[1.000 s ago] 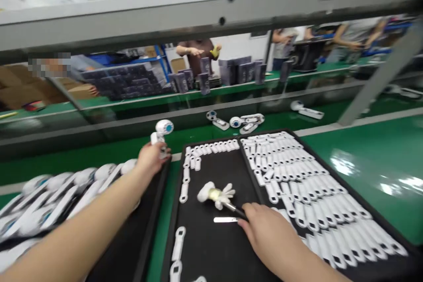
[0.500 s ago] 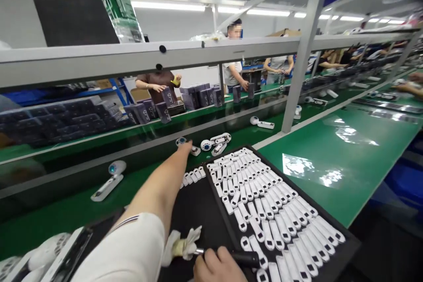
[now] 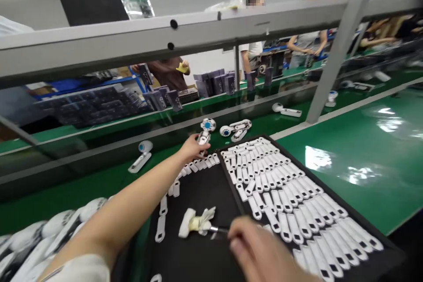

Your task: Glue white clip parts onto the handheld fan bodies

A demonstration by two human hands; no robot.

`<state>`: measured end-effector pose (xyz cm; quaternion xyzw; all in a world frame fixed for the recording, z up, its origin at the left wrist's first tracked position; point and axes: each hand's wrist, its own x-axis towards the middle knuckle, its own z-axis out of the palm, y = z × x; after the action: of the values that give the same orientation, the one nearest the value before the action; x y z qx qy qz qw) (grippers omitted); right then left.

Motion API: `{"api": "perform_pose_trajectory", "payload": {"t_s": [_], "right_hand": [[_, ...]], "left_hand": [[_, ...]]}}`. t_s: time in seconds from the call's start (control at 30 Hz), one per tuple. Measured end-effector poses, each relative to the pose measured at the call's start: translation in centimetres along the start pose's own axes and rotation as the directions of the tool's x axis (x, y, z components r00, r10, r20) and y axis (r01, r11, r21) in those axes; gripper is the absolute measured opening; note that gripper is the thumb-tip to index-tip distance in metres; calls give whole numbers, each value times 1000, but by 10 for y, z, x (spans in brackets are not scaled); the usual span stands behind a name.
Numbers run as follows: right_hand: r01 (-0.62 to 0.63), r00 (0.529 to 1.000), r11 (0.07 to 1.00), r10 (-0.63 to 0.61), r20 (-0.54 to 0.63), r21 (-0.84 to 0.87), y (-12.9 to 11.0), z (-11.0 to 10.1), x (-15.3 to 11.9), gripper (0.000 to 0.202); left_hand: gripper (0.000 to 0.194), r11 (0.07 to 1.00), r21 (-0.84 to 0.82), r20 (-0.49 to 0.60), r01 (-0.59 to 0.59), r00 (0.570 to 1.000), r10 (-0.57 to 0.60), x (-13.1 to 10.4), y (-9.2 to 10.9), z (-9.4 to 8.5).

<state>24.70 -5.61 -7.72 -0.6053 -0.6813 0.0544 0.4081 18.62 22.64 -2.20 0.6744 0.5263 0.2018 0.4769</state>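
Device (image 3: pixel 207 126): just grasped — I can handle it.
Left hand (image 3: pixel 192 148): closed around it.
Right hand (image 3: pixel 256 246): gripping my cloth-tipped tool (image 3: pixel 195 223).

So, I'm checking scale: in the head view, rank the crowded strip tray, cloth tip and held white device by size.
Crowded strip tray
Cloth tip
White device in left hand
Tip over device is unsure: the tip sits nearer the camera.
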Motion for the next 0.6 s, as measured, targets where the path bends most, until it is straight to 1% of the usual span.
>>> {"api": "perform_pose_trajectory", "payload": {"t_s": [0.03,0.07,0.1,0.13,0.17,0.2,0.23,0.27,0.3,0.33,0.37,0.4,0.47,0.5,0.53,0.6], "right_hand": [[29,997,999,-30,-76,-19,6,-15,15,20],[83,980,993,-96,-174,-83,11,-27,33,21],[109,956,978,-152,-251,-177,17,-34,52,22],[115,946,959,-185,-266,-260,22,-36,70,24],[91,952,947,-173,-252,-307,27,-35,87,26],[34,968,956,-104,-227,-293,31,-31,100,26],[-38,982,969,-9,-190,-245,34,-25,110,26],[-100,988,976,75,-133,-191,37,-20,116,25],[-148,988,979,139,-72,-139,38,-15,118,23],[-177,984,979,177,-11,-97,37,-13,116,20],[-180,983,981,183,29,-71,35,-13,112,17],[-158,986,986,161,41,-61,30,-16,106,15],[-72,997,995,73,18,-73,18,-28,89,13],[-3,1000,995,5,17,-100,11,-35,80,13],[73,997,988,-66,50,-135,4,-42,71,13],[223,965,950,-183,188,-218,-10,-53,54,18]], "left_hand": [[40,1000,-11,42,-17,999,17,-24,-9,0],[41,1000,-16,88,-24,996,26,-49,-17,1],[40,1000,-12,132,-22,991,23,-76,-24,4],[39,1000,-8,176,-14,984,15,-102,-30,7],[37,1000,-11,214,-7,977,9,-126,-35,9],[36,1000,-23,238,-8,971,13,-147,-39,11],[36,999,-43,249,-19,968,29,-166,-42,12],[37,997,-67,250,-37,967,52,-181,-44,11],[38,994,-91,243,-56,967,77,-193,-46,9],[41,992,-108,242,-65,966,90,-202,-47,6],[45,992,-113,248,-64,965,90,-209,-49,2],[47,992,-115,263,-51,961,80,-215,-50,-2],[50,995,-93,287,-17,957,43,-224,-53,-10],[51,998,-63,282,-13,959,30,-228,-54,-14],[51,1000,-20,266,-21,964,25,-231,-55,-17],[49,995,81,229,-60,973,40,-236,-56,-20]]}}
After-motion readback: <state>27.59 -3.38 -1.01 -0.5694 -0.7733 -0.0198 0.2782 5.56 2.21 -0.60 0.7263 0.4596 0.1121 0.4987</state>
